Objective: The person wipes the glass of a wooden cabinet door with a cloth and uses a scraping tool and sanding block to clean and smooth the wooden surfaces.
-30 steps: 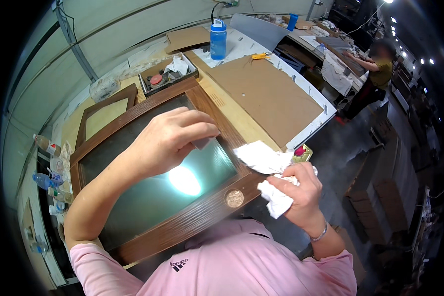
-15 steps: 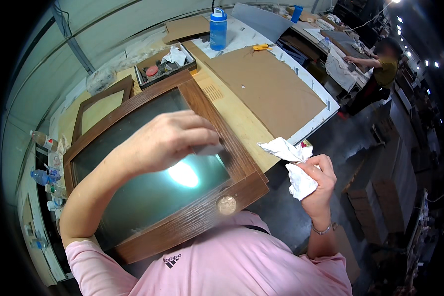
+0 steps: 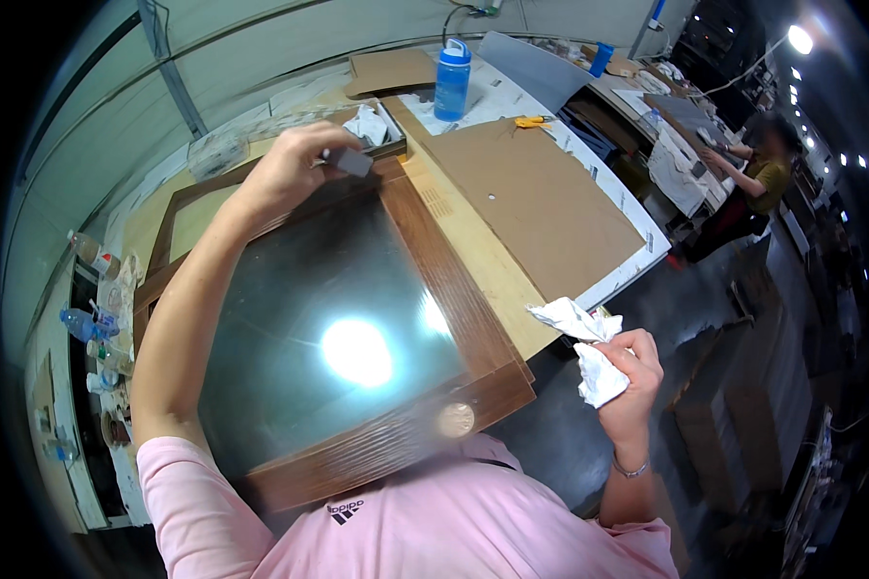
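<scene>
A wooden frame with a large glass pane lies on the table in front of me. My left hand is closed on a small grey sanding block, held over the frame's far corner; I cannot tell whether the block touches the wood. Off the frame's right side, my right hand grips a crumpled white cloth, which sticks out past the fingers. A round tan disc sits on the frame's near rail. Bright light reflects in the glass.
Behind my left hand stands a tray with white cloth in it. A second wooden frame lies at far left. Beyond are a cardboard sheet, a blue bottle and a yellow-handled tool. A co-worker stands at another table.
My left hand has moved with the sanding block from the frame's right side to its far corner. My right hand still grips the cloth, nearly in place.
</scene>
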Action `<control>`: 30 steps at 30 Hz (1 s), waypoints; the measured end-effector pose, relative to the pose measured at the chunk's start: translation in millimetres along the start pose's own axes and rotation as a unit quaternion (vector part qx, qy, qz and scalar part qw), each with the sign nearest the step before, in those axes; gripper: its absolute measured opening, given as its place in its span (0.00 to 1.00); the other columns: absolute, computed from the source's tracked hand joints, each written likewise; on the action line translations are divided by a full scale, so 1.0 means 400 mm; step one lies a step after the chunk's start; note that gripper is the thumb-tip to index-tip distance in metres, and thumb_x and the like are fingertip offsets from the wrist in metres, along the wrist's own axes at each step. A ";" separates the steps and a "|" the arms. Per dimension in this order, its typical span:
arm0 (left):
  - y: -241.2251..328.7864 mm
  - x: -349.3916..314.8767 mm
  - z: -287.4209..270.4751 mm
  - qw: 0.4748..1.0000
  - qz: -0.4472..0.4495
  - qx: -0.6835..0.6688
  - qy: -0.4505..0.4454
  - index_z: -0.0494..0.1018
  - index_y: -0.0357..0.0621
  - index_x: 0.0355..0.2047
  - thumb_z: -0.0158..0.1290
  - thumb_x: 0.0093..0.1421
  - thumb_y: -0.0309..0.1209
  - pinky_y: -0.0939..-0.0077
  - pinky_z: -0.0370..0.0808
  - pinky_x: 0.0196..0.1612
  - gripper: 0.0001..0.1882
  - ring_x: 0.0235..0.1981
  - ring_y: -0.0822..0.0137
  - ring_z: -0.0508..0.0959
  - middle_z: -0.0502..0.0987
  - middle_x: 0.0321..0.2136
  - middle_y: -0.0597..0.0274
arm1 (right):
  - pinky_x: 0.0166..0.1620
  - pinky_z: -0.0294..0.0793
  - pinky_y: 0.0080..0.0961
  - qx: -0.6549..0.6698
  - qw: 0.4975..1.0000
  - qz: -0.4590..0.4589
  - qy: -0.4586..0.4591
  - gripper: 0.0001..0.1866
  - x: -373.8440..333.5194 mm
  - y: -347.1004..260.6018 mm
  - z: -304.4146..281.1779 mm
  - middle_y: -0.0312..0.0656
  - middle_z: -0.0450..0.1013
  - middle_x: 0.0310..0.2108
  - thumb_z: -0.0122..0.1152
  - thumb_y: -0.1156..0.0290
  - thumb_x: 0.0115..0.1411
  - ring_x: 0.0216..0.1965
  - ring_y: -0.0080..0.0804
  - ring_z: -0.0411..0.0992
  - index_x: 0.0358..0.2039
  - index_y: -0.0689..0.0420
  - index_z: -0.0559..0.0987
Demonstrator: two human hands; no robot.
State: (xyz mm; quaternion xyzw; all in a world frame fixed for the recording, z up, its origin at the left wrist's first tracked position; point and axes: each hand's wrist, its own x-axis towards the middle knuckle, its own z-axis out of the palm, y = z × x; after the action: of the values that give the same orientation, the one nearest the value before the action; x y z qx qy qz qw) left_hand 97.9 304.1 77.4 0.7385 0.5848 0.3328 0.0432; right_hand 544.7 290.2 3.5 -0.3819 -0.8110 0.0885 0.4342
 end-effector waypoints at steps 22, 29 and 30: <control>0.035 -1.512 -0.241 0.577 -0.489 -0.179 0.629 0.74 0.41 0.48 0.58 0.62 0.27 0.75 0.79 0.45 0.14 0.38 0.73 0.78 0.77 0.41 0.64 | 0.30 0.70 0.17 0.231 0.962 -0.052 -0.137 0.09 0.050 -0.274 0.162 0.36 0.65 0.34 0.59 0.86 0.54 0.31 0.23 0.69 0.36 0.65 0.81; -0.104 -1.739 0.090 0.587 -0.568 -0.119 0.564 0.77 0.40 0.44 0.60 0.60 0.35 0.75 0.75 0.38 0.15 0.34 0.70 0.79 0.79 0.34 0.66 | 0.41 0.67 0.23 0.076 0.974 -0.170 -0.128 0.09 0.035 -0.306 0.187 0.37 0.65 0.32 0.62 0.83 0.52 0.35 0.28 0.67 0.36 0.66 0.79; -0.125 -1.724 0.098 0.607 -0.561 -0.116 0.552 0.77 0.40 0.44 0.60 0.60 0.36 0.73 0.75 0.37 0.15 0.34 0.68 0.79 0.80 0.34 0.65 | 0.41 0.67 0.24 0.057 0.976 -0.172 -0.124 0.10 0.034 -0.309 0.188 0.38 0.65 0.32 0.62 0.83 0.51 0.35 0.29 0.67 0.36 0.64 0.80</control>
State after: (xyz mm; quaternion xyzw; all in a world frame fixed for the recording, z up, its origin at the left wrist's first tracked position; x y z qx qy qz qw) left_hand 12.3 -282.8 -279.6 -0.0686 0.7541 0.6527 -0.0246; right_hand 415.0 228.1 25.1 -0.1975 -0.9056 0.1055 0.3603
